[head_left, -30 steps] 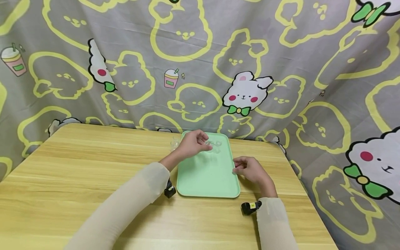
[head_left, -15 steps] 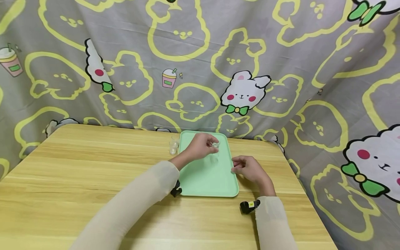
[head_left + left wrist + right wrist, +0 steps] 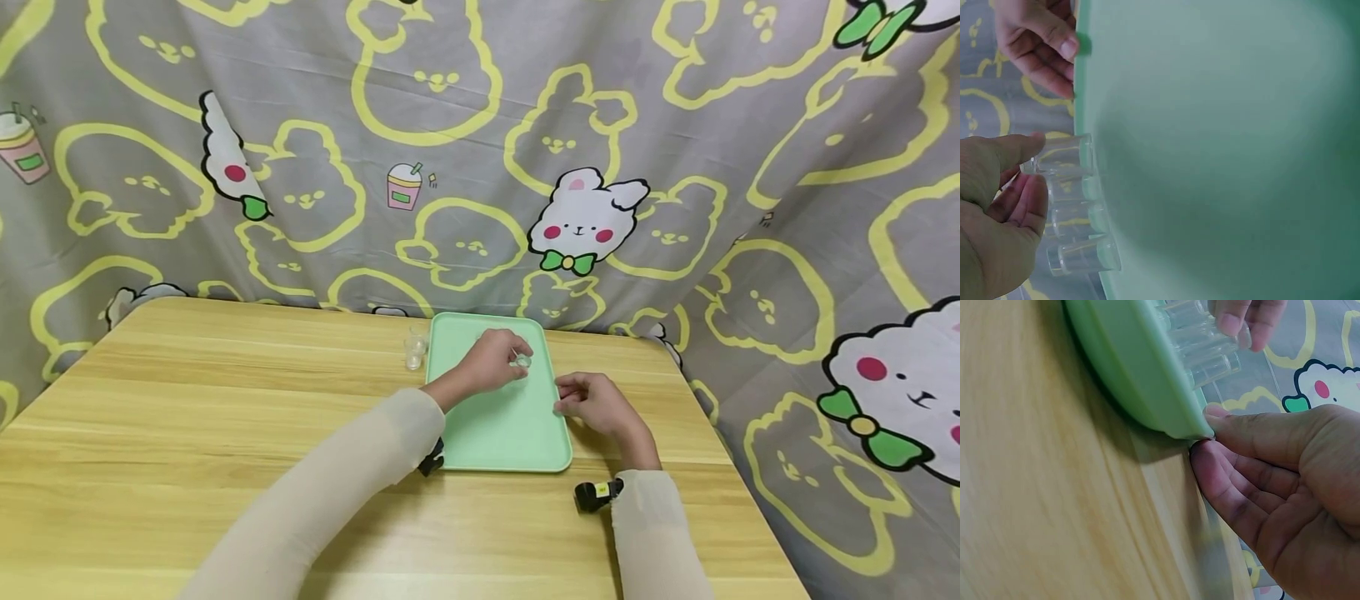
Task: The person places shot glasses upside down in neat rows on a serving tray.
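Note:
My left hand is over the far part of a light green tray, pinching a small clear cup between thumb and fingers. In the left wrist view, several like cups, one of them a clear cup, stand in a row on the tray beside the held one, whose rim end is right at the tray surface. At the tray's right side, my right hand pinches the rim; in the right wrist view its thumb lies along the rim's edge with the fingers curled opposite.
Just left of the tray, a couple of clear cups stand on the wooden table. A patterned grey curtain hangs behind the table and along its right side.
My left hand has moved right and slightly nearer across the tray with the clear cup. The right hand stays at the tray's rim. The head view has shifted slightly.

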`<state>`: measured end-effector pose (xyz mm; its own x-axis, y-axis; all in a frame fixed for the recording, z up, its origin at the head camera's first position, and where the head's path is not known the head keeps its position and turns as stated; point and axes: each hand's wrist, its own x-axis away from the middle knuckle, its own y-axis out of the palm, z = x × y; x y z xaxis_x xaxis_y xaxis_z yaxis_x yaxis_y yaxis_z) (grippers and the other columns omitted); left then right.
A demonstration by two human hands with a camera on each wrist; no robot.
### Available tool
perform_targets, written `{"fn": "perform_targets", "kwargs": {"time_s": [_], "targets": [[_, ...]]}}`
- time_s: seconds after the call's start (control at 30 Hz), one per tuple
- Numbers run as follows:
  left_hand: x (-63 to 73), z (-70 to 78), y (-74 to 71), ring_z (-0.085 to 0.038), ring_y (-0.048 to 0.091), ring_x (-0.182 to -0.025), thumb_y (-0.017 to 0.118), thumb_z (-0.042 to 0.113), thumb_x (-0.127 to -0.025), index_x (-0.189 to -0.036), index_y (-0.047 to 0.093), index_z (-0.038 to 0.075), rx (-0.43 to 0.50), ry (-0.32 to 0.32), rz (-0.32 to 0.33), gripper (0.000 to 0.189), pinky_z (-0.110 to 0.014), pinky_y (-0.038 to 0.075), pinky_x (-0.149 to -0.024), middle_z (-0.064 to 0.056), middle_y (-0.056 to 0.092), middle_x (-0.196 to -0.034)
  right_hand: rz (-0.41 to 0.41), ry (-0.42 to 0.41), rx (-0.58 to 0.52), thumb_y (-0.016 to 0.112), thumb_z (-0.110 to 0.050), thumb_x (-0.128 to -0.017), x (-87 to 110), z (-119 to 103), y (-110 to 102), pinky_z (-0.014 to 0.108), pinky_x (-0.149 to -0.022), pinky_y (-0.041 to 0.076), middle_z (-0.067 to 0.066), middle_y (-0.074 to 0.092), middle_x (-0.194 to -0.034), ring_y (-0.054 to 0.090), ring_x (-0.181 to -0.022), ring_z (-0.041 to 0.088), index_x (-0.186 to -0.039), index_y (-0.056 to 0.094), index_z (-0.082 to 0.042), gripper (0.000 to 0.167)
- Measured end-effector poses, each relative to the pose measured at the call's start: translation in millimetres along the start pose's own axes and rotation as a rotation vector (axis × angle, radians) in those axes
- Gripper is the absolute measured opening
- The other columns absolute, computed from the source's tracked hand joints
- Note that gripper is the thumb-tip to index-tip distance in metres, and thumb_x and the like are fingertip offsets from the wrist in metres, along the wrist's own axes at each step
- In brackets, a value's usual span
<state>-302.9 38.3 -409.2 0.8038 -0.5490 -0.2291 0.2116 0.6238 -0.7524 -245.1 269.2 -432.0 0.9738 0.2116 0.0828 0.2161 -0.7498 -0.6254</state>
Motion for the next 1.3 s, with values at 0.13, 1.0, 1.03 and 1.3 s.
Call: {"fn": "perform_targets", "kwargs": {"time_s": [0.13,1.0,1.03,1.3], "targets": [[0.1,-0.2,1.2,-0.022,0.068,-0.098,0.08,0.008,-0.089,-0.115,0.077,0.003,-0.032,-0.002,-0.014,0.027,-0.031,0.055,-0.084,-0.007,0.072,-0.112,0.0,0.004,-0.004,0.072,-0.005,-0.095,0.8,-1.2,0.1,0.033,-0.083,0.056,0.017,0.069,-0.115,0.065,-0.098,0.023,-0.133,0.061,0.009,0.042],[-0.1,-4.1,1.0,-0.017,0.07,-0.092,0.074,0.001,-0.091,-0.101,0.082,0.007,-0.013,-0.018,0.085,0.014,-0.025,0.056,-0.08,-0.006,0.072,-0.102,0.004,0.004,-0.012,0.073,-0.005,-0.095,0.0,-0.2,-0.5,0.033,-0.084,0.056,0.017,0.069,-0.115,0.065,-0.098,0.023,-0.133,0.061,0.009,0.042],[-0.5,-4.0,1.3,-0.017,0.07,-0.092,0.074,0.001,-0.091,-0.101,0.082,0.007,-0.017,-0.017,0.087,0.014,-0.025,0.056,-0.08,-0.006,0.072,-0.102,0.004,0.004,-0.013,0.073,-0.005,-0.095,0.0,-0.1,-0.5,0.033,-0.084,0.056,0.017,0.069,-0.115,0.065,-0.099,0.023,-0.133,0.061,0.009,0.042],[-3.2,-2.7,2.1,-0.015,0.071,-0.091,0.072,-0.002,-0.091,-0.099,0.083,0.007,-0.03,-0.023,0.111,0.016,-0.025,0.057,-0.079,-0.004,0.075,-0.101,0.008,-0.003,-0.013,0.073,-0.005,-0.095,-0.2,0.4,-0.8,0.033,-0.084,0.056,0.016,0.069,-0.114,0.065,-0.098,0.023,-0.133,0.062,0.008,0.042]]}}
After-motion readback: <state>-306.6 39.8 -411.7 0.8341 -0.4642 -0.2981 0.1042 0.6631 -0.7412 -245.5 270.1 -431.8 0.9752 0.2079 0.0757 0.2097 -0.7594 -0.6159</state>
